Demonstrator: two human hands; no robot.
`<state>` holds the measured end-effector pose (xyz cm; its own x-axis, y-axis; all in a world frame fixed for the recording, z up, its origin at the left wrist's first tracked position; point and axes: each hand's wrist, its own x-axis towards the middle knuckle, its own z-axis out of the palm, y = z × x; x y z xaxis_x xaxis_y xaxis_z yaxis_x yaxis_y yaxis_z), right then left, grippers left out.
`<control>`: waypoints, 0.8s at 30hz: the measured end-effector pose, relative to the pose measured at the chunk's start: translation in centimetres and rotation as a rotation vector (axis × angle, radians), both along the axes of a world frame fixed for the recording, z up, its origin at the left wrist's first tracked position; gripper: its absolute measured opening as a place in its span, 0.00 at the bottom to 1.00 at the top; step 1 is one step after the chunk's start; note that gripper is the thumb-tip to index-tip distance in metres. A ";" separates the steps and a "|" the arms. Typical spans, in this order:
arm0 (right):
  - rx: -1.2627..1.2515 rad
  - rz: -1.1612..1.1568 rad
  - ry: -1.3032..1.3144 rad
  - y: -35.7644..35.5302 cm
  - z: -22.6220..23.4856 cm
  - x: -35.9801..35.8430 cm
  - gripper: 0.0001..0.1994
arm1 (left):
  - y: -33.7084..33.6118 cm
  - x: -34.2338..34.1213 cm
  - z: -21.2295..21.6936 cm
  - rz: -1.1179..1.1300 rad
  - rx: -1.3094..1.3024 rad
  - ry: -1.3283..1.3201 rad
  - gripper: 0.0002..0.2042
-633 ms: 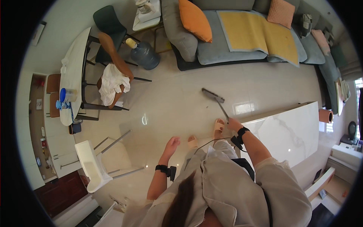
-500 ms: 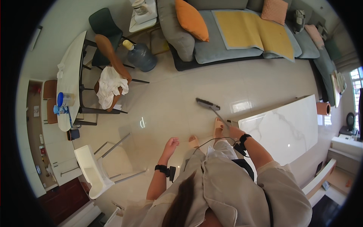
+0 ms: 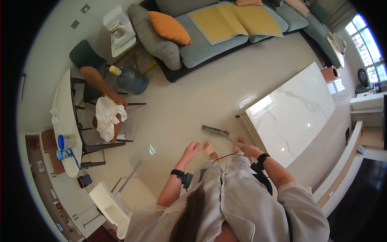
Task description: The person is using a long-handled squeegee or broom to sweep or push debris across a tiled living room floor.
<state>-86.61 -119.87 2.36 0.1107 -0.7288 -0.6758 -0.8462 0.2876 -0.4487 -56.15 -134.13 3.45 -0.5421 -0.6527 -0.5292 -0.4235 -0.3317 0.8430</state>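
Note:
My right hand [image 3: 252,151] is closed round the thin grey handle of a broom [image 3: 215,130]. Its dark, wide head rests on the glossy tiled floor just ahead of my feet, and the handle slants back to my grip. My left hand [image 3: 193,149] hangs in the air in front of my body with nothing in it, its fingers loosely bent and apart. A dark strap with a small device circles each wrist, and a thin black cable crosses between my arms. Light sandals [image 3: 209,149] are on my feet.
A white marble-topped low table [image 3: 292,113] stands close on the right. Ahead is a grey sofa [image 3: 217,50] with an orange cushion [image 3: 169,27]. To the left are a water bottle [image 3: 132,80], a brown chair [image 3: 102,86] draped with white cloth, a dining table [image 3: 66,117] and a white high chair [image 3: 111,207].
My view has turned rightward, so the room's furniture appears rotated and shifted. The broom head has come a little nearer my feet, still in my right hand. My left hand remains free.

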 end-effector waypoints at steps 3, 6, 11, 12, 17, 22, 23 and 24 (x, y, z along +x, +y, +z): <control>0.333 -0.413 -0.034 -2.0 3.6 -0.7 0.11 | 0.3 -1.2 0.1 -0.022 -0.020 0.106 0.10; 0.147 -0.378 -0.042 0.5 2.8 -2.6 0.17 | 1.0 -2.6 1.0 -0.066 -0.054 0.072 0.10; 0.005 -0.338 0.019 3.7 1.4 -5.0 0.22 | 4.0 -4.6 2.1 -0.052 -0.046 0.038 0.09; -0.015 -0.348 0.021 4.2 1.0 -5.4 0.22 | 4.8 -5.0 1.9 -0.065 -0.049 0.033 0.09; -0.021 -0.372 0.038 7.1 -0.5 -7.7 0.19 | 8.2 -9.6 1.6 -0.166 -0.009 -0.011 0.09; 0.121 -0.195 0.126 12.5 0.0 -9.0 0.13 | 10.9 -15.7 1.5 -0.271 0.005 0.017 0.09; 0.159 -0.142 0.145 13.6 0.1 -9.4 0.12 | 11.4 -16.8 1.4 -0.306 -0.017 0.026 0.09; 0.155 -0.077 0.169 14.7 0.8 -9.9 0.12 | 12.2 -18.1 1.6 -0.324 -0.013 0.029 0.09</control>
